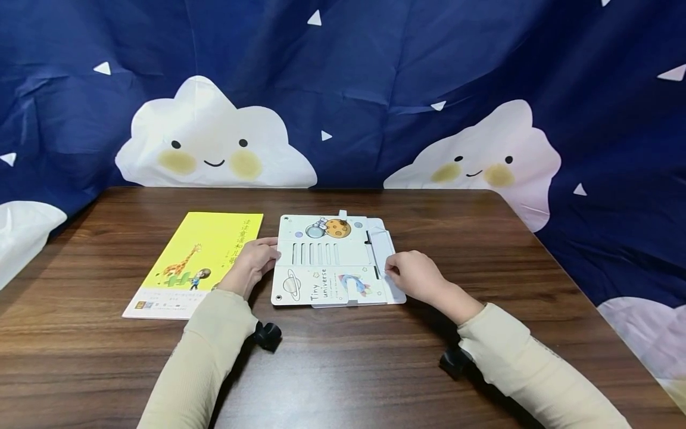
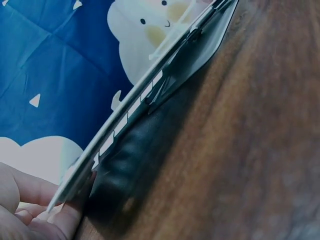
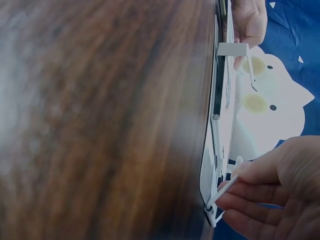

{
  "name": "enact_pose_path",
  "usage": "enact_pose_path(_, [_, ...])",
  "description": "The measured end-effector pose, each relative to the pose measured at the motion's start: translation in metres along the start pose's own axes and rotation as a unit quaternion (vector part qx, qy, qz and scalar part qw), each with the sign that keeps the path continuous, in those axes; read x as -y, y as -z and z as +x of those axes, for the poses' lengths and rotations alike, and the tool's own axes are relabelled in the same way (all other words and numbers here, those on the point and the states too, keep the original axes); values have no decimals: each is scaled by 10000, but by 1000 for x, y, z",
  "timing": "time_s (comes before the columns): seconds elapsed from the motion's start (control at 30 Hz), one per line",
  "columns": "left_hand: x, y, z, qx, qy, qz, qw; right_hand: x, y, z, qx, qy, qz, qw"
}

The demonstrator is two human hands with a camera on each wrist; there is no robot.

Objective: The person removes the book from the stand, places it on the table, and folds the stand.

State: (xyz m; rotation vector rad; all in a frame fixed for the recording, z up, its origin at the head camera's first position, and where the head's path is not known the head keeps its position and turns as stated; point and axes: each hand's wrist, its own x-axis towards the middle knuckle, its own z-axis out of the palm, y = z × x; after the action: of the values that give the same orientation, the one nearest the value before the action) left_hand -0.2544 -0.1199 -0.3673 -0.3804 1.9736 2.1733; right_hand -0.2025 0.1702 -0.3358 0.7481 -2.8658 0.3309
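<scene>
A white folding book stand (image 1: 351,253) with space pictures and the words "Tiny universe" lies on the table. My left hand (image 1: 253,263) grips its left edge, thumb above and fingers beneath; in the left wrist view that edge of the panel (image 2: 116,116) is raised off the wood. At the stand's right side, my right hand (image 1: 420,275) pinches a narrow white flap (image 1: 379,247) between thumb and fingers. The right wrist view shows this flap (image 3: 223,191) tilted up from the stand. A small white clip (image 3: 233,49) sticks out at the stand's near edge.
Left of the stand, a yellow book (image 1: 214,238) with a giraffe on its cover lies flat, partly behind the left hand. The brown wooden table (image 1: 343,369) ends at a blue cloud-patterned curtain (image 1: 354,77). Black wrist cameras (image 1: 267,336) hang beneath both sleeves.
</scene>
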Motion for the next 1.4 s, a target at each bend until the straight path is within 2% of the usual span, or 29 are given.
enact_pose_path(0.37, [1,-1,-1,-28,-106,130,9999,2,-5,2,-23,119,-246,9996])
enact_pose_path(0.77, [4,-1,0,-110,-94,234,9996,8,-5,5,180,205,-700,9972])
enact_pose_path(0.97, [4,-1,1,-83,-153,218,9996,9,-2,7,242,203,-652,9974])
enact_pose_path(1.13, [3,-1,0,-61,-140,183,9997,9,2,8,489,206,-558,9970])
enact_pose_path(1.23, [3,-1,0,-40,-99,175,9998,12,5,8,494,443,-329,9973])
enact_pose_path(1.4, [4,0,0,-34,-72,223,9997,23,6,8,589,1183,337,9907])
